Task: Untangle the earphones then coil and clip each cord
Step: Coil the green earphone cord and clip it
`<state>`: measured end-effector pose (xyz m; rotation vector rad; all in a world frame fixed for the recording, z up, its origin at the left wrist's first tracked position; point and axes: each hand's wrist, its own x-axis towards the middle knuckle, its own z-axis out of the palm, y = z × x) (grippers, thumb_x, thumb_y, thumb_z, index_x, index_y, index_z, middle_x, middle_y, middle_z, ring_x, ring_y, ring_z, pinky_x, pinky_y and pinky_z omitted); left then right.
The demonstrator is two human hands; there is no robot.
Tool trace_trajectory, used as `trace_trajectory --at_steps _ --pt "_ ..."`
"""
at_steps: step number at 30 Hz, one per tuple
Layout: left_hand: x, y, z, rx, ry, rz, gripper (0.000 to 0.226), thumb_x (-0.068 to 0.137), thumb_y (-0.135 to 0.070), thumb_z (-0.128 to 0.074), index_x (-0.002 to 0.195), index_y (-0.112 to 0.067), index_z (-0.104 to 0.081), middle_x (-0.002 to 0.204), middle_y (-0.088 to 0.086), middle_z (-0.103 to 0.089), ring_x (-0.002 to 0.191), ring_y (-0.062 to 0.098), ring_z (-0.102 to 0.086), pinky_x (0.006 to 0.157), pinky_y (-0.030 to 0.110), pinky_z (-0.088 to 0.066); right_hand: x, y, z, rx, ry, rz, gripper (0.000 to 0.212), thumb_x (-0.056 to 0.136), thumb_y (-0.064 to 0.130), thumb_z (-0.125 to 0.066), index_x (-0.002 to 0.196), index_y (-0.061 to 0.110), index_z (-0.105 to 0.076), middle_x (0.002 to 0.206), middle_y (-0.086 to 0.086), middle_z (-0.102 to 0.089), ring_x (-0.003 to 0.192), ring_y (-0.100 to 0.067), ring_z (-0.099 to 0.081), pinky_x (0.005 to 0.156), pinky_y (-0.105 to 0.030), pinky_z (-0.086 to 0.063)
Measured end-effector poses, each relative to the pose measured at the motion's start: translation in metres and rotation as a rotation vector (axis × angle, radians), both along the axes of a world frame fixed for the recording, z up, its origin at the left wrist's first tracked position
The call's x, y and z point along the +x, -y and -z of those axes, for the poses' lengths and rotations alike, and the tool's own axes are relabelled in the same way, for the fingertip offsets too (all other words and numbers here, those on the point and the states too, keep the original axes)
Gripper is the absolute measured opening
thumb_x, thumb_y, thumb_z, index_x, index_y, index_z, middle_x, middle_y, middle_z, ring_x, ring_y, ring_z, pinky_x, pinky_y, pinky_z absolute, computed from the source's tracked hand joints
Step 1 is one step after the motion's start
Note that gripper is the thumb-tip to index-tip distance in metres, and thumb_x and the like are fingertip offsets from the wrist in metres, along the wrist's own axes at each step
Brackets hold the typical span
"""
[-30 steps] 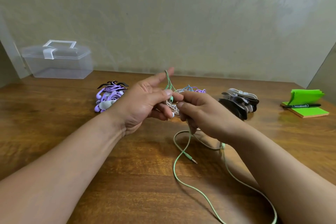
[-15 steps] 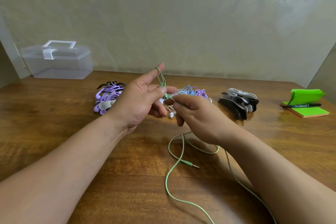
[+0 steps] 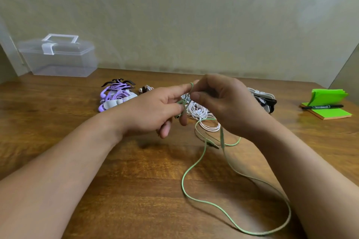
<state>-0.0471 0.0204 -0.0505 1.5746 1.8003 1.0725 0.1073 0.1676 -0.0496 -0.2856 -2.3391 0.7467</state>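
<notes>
A green earphone cord [image 3: 196,167] runs from my hands down onto the wooden table [image 3: 58,141] in a long loop, its plug lying near the loop's top. My left hand [image 3: 155,110] has the cord looped over its outstretched index fingertip and pinches the green earbud end under its thumb. My right hand [image 3: 223,103] pinches the same cord right beside that fingertip, fingers curled. Behind the hands lies a tangle of white cords [image 3: 202,114], partly hidden. A coiled purple earphone bundle [image 3: 114,97] with grey and black clips sits to the left.
A clear plastic box [image 3: 58,56] with a handle stands at the back left against the wall. A heap of black and white clips [image 3: 266,99] lies behind my right wrist. Green sticky notes [image 3: 330,103] with a black marker [image 3: 322,106] lie at the far right.
My right hand has risen to the left index fingertip, carrying the green cord over it. The cord's loop on the table has shifted and spread toward me.
</notes>
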Motion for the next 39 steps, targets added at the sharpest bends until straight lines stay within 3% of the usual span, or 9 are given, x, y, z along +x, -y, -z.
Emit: trace_trajectory --at_steps 4,7,10,14,19,26,32,35,39 --pt "0.004 0.004 -0.003 -0.067 0.044 0.042 0.059 0.105 0.000 -0.039 0.144 -0.043 -0.050 0.088 0.004 -0.069 0.054 0.024 -0.055 0.057 0.032 -0.045 0.003 -0.001 -0.006 -0.076 -0.052 -0.053 0.005 0.094 0.020 -0.078 0.093 0.021 -0.073 0.082 -0.003 -0.073 0.075 -0.023 -0.067 0.069 -0.044 -0.057" --pt "0.006 0.007 -0.004 -0.103 0.064 0.137 0.059 0.103 0.003 -0.038 0.122 -0.049 -0.061 0.089 0.011 -0.070 0.052 0.022 -0.052 0.061 0.035 -0.044 0.005 -0.004 -0.011 -0.131 -0.074 -0.086 0.004 0.094 0.015 -0.077 0.093 0.015 -0.073 0.082 -0.002 -0.075 0.070 -0.019 -0.069 0.065 -0.037 -0.058" --pt "0.006 0.011 -0.006 -0.142 0.150 0.232 0.056 0.103 0.005 -0.038 0.142 -0.032 -0.055 0.086 0.013 -0.068 0.048 0.018 -0.049 0.058 0.029 -0.043 0.005 -0.008 -0.010 -0.220 -0.093 -0.112 0.006 0.096 0.013 -0.075 0.092 0.010 -0.071 0.083 -0.006 -0.071 0.062 -0.022 -0.066 0.056 -0.032 -0.055" --pt "0.002 0.013 -0.010 -0.106 0.354 0.325 0.057 0.097 -0.007 -0.047 0.149 -0.029 -0.053 0.086 0.015 -0.066 0.048 0.019 -0.049 0.053 0.022 -0.043 0.003 -0.013 -0.005 -0.599 -0.129 -0.281 0.011 0.093 0.018 -0.071 0.091 0.008 -0.066 0.071 -0.006 -0.054 0.053 -0.012 -0.048 0.051 -0.025 -0.049" --pt "-0.001 0.010 -0.005 0.032 0.525 0.366 0.057 0.099 -0.007 -0.050 0.153 -0.024 -0.048 0.101 0.019 -0.069 0.049 0.016 -0.056 0.051 0.019 -0.047 -0.007 -0.006 0.010 -1.017 -0.090 -0.506 0.012 0.094 0.012 -0.059 0.102 0.004 -0.064 0.068 -0.002 -0.054 0.050 -0.008 -0.038 0.047 -0.021 -0.045" --pt "-0.002 -0.001 -0.005 0.226 0.548 0.085 0.070 0.093 -0.011 -0.055 0.158 -0.027 -0.034 0.111 0.014 -0.075 0.058 0.016 -0.065 0.058 0.024 -0.055 -0.016 0.009 0.020 -0.815 0.086 -0.349 0.015 0.106 0.012 -0.055 0.098 0.017 -0.067 0.065 0.005 -0.037 0.050 -0.008 -0.025 0.043 -0.020 -0.025" --pt "-0.002 -0.007 0.000 0.260 0.445 -0.042 0.065 0.104 -0.003 -0.050 0.160 -0.027 -0.030 0.117 0.011 -0.076 0.056 0.014 -0.065 0.057 0.025 -0.054 -0.016 0.010 0.018 -0.895 0.144 -0.266 0.027 0.110 0.013 -0.047 0.131 0.000 -0.060 0.070 0.001 -0.050 0.048 -0.006 -0.028 0.042 -0.019 -0.023" --pt "-0.003 -0.008 0.001 0.287 0.426 -0.077 0.065 0.105 -0.002 -0.050 0.161 -0.025 -0.027 0.115 0.010 -0.076 0.053 0.014 -0.063 0.055 0.025 -0.054 -0.014 0.016 0.014 -0.960 0.185 -0.355 0.027 0.111 0.014 -0.045 0.122 0.024 -0.068 0.071 0.000 -0.049 0.050 -0.006 -0.025 0.041 -0.016 -0.023" --pt "-0.002 -0.011 0.003 0.319 0.318 -0.141 0.063 0.107 -0.002 -0.048 0.162 -0.022 -0.026 0.111 0.010 -0.076 0.052 0.016 -0.062 0.057 0.026 -0.055 -0.013 0.018 0.011 -0.917 0.210 -0.319 0.021 0.112 0.017 -0.045 0.113 0.012 -0.066 0.075 -0.003 -0.049 0.050 -0.007 -0.028 0.044 -0.019 -0.021"
